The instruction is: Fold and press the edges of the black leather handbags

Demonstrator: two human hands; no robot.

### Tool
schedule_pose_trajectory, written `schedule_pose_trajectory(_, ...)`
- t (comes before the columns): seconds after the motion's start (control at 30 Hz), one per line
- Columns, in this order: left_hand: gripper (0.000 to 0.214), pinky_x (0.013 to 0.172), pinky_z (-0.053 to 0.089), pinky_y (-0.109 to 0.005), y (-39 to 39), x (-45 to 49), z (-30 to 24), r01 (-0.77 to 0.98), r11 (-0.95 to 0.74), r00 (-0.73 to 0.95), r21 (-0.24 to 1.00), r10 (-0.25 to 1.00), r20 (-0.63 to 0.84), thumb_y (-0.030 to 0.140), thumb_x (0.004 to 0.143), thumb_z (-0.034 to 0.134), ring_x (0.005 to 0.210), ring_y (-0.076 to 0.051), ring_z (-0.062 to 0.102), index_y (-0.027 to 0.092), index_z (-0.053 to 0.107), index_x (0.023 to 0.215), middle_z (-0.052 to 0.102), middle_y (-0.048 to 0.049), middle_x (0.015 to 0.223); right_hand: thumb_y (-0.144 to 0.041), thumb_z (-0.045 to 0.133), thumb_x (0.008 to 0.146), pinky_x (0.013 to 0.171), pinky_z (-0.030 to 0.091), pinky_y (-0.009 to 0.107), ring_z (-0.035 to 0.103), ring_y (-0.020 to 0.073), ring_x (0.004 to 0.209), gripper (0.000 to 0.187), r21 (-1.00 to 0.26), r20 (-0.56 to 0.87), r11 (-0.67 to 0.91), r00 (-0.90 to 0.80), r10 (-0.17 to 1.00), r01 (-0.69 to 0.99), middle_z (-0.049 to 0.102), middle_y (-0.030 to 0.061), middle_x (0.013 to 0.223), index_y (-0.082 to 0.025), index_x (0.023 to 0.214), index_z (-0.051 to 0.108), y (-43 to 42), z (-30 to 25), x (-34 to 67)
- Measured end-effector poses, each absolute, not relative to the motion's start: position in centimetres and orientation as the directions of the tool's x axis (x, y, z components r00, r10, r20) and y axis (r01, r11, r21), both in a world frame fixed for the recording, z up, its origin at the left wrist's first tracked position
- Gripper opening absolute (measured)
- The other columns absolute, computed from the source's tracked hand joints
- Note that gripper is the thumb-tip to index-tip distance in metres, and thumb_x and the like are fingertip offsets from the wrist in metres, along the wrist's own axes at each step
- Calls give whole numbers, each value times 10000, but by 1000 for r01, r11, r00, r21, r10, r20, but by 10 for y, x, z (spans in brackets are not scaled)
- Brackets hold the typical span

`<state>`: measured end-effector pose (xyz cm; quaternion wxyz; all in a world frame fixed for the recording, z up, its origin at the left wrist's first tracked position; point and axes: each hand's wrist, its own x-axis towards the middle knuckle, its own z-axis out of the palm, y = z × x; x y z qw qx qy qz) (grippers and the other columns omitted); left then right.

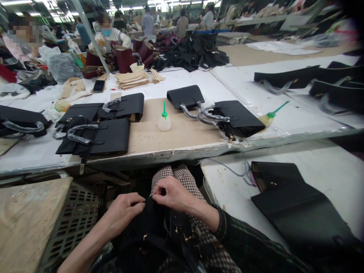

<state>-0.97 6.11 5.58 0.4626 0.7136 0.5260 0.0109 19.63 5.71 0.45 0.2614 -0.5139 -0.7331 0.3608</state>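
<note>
A black bag (148,227) with gold-coloured metal fittings lies across my lap, over checked trousers. At its upper edge my left hand (127,206) pinches the black fabric between thumb and fingers. Just to the right, my right hand (170,193) grips the same edge with thumb and forefinger. The two hands are close together, a short stretch of edge between them. Much of the bag's lower part is dark, so its details are hard to make out.
Black handbags (110,136) with plastic-wrapped handles lie on the workbench ahead. Between them stands a round bottle (164,122) with a green nozzle; another nozzle bottle (269,118) leans farther right. Black bag pieces (301,208) rest on the right-hand table. A plastic crate (75,220) stands at left.
</note>
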Motion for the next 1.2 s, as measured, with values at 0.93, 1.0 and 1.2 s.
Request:
schedule_pose_trajectory(0.93, 301, 546, 290, -213, 63, 3, 30, 582, 190, 434, 791, 750, -499, 427, 813, 637, 579, -104, 398, 150, 591, 706, 468, 53, 622, -191, 677, 729, 727, 454, 243, 667, 159, 802, 97, -800, -54, 186, -378, 924, 570, 746, -1, 831, -190, 640, 639, 59, 15, 225)
schedule_pose_trajectory(1.0, 300, 549, 295, -213, 64, 3, 30, 582, 189, 438, 791, 747, -501, 429, 815, 636, 583, -105, 406, 151, 595, 709, 476, 51, 622, -191, 670, 720, 704, 451, 242, 663, 159, 771, 82, -796, -78, 161, -362, 929, 584, 740, -1, 797, -195, 640, 652, 60, 15, 223)
schedule_pose_trajectory(1.2, 310, 552, 296, -218, 64, 6, 31, 596, 185, 435, 781, 744, -508, 442, 815, 633, 596, -108, 399, 150, 588, 721, 465, 50, 630, -160, 653, 684, 647, 421, 233, 638, 150, 700, 54, -783, -91, 142, -337, 937, 605, 717, -1, 724, -189, 641, 667, 61, 15, 221)
